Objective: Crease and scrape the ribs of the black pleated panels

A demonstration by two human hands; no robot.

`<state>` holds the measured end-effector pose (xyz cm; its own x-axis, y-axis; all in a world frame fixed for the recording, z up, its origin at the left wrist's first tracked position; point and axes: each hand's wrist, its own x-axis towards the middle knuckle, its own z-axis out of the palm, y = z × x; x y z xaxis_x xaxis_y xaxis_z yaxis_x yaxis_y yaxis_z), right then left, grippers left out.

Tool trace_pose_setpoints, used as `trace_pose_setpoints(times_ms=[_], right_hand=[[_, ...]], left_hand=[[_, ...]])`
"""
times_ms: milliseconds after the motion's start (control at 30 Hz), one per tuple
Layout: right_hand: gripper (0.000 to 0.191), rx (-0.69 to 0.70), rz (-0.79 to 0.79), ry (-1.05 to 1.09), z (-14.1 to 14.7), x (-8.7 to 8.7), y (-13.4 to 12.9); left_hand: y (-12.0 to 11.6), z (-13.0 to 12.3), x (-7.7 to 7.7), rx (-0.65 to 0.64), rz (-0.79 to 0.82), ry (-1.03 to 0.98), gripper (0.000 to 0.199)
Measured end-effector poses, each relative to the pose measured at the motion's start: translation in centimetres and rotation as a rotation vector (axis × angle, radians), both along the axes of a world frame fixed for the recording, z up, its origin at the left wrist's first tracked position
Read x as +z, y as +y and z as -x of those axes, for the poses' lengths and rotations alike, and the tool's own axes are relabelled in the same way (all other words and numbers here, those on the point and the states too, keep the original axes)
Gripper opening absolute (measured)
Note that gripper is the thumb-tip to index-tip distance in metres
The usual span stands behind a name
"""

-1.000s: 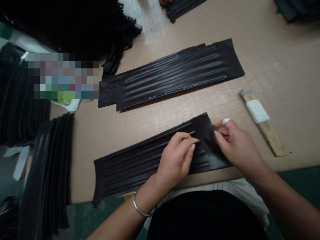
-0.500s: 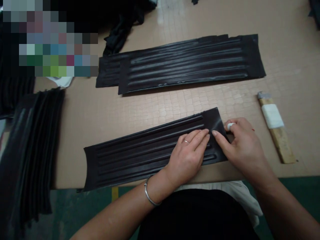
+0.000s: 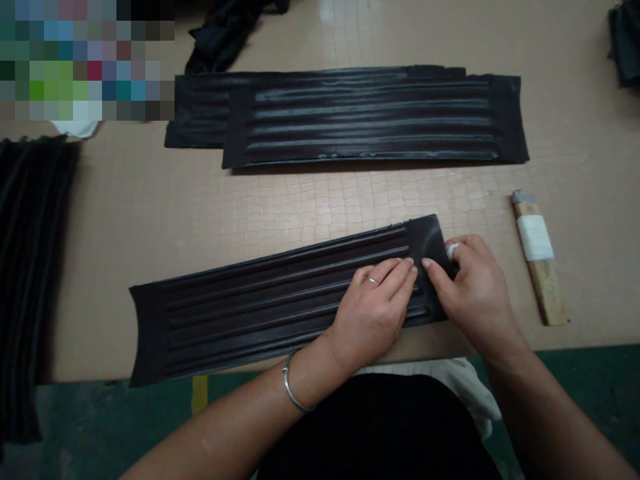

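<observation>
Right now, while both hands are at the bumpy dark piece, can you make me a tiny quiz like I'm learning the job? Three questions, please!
1. True or false: the left hand rests on the near ridged panel.
2. Pick one. The wrapped wooden bar is: A) under the left hand; B) on the table, to the right of the right hand; C) on top of the far panels.
3. Fill in: a silver bracelet circles the ____ wrist.

Key: 1. True. 2. B. 3. Left.
</observation>
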<state>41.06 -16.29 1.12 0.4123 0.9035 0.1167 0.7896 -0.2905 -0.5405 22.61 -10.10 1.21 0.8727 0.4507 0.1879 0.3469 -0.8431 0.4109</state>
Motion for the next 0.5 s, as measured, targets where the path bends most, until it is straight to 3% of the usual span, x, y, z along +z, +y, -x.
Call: trace_pose_setpoints(times_ms=[233, 500], right_hand=[[0.021, -0.010, -0.016, 0.013, -1.1, 0.0, -0.2], [0.020, -0.030, -0.054, 0.028, -1.5, 0.1, -0.2]], left_hand=[[-0.1, -0.1, 0.1, -0.061, -0.078, 0.129, 0.046], [0.5, -0.4, 1.6, -0.151, -0.173, 0.221, 0.046]])
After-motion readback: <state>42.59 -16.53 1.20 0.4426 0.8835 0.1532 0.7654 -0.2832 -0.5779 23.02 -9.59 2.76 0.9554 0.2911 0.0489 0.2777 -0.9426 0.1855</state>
